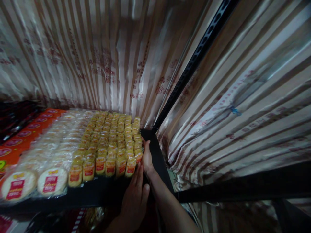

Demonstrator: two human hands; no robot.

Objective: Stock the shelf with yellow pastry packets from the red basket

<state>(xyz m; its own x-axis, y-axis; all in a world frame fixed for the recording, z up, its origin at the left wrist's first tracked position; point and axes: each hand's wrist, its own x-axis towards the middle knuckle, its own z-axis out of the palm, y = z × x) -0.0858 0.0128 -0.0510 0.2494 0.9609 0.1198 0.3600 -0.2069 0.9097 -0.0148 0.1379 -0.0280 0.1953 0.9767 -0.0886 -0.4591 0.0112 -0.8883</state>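
Head view: right hand (147, 158) flat, unclenched, against the end of the yellow packets (109, 144); left hand (134, 199), fingers straight, at the front corner — contact unclear. Light, even palm pressure suits these soft-looking packets — hard shoves could topple rows. They sit on the black shelf (159, 163), beside white round packs (52, 181).

Remotely, I am counting one bare left hand (133, 201), one bare right hand (147, 158), two rows of round white plastic-wrapped packs (52, 181), seven frontmost yellow plastic-wrapped packs (110, 166) and one black perforated metal post (191, 64). Rear packs are overlapping too closely for counting.
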